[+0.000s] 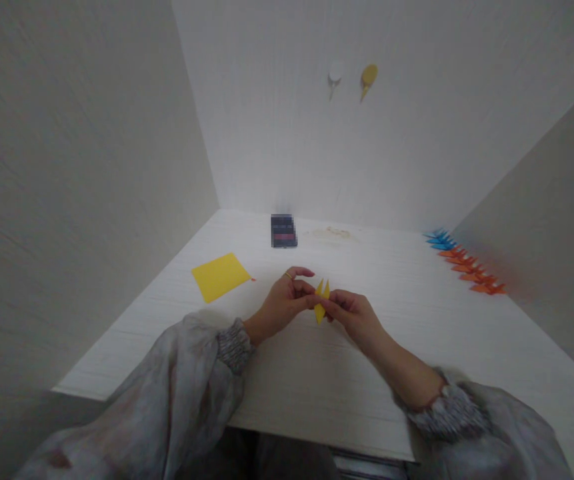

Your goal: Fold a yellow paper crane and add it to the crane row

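Note:
Between my two hands is a small folded yellow origami paper, held upright above the white table, with two narrow points up and one point down. My left hand pinches its left side between thumb and fingers, the index finger raised and a ring on one finger. From the right, my right hand grips the same paper with thumb and fingertips. A flat yellow paper sheet lies on the table to the left of my left hand.
A dark, blurred rectangular object lies near the back wall. Along the right side stand blue folded cranes and a row of orange folded cranes. White and yellow hooks are on the back wall. Walls enclose the table.

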The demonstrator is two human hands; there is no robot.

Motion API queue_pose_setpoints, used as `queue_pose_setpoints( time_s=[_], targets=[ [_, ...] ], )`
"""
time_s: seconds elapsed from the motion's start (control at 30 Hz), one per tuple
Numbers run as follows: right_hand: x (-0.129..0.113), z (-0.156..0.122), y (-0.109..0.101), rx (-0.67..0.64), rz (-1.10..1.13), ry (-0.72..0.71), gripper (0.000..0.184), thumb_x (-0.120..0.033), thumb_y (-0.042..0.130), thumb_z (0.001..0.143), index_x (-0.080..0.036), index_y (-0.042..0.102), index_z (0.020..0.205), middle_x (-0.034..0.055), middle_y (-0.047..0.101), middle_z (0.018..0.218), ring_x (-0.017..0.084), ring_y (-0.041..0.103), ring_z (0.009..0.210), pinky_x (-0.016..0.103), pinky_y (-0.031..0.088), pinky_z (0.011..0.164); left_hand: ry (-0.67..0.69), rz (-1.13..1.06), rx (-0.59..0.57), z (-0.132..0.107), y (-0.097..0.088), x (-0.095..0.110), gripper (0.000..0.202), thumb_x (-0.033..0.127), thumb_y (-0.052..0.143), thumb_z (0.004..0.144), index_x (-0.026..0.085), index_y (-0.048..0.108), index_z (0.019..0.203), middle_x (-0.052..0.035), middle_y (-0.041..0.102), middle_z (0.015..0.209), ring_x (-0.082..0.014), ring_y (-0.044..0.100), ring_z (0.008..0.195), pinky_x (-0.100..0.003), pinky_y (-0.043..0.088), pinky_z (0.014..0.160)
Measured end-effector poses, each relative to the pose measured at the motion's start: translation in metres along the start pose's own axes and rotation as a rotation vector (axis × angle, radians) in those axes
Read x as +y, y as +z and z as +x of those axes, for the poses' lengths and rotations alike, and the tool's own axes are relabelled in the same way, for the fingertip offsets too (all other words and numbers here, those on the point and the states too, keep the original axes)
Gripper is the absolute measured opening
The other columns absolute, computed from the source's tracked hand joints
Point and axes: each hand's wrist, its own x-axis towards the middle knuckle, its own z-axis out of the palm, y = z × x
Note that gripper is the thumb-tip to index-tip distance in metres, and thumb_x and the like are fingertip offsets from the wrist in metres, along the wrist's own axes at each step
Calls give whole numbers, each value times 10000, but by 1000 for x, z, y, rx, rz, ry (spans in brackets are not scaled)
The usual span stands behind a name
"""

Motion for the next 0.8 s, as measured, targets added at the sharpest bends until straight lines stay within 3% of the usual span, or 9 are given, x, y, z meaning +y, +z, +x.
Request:
queue_pose_setpoints(
  time_s=[0.2,0.47,0.8],
  targets=[
    [-2,0,2,-11,-78,-20,217,-338,519,740,-160,522,618,-15,502,552,99,436,513,219,331,486,46,-57,26,-1,4,-2,413,171,640,633,184,312,885,48,556,627,-89,554,554,-219,424,549],
    [-12,-1,4,22,10,24,233,-360,540,717,-161,527,597,-26,500,540,93,437,508,217,325,489,51,-73,80,-2,4,2,407,181,638,637,176,322,894,40,563,634,-85,554,562,-220,425,560],
    [-4,3,0,21,58,51,203,-349,592,675,-163,561,599,-22,514,553,99,446,527,227,332,517,-27,27,119,-1,1,2,492,169,677,578,178,339,935,35,574,649,-95,568,600,-233,430,606]
  ],
)
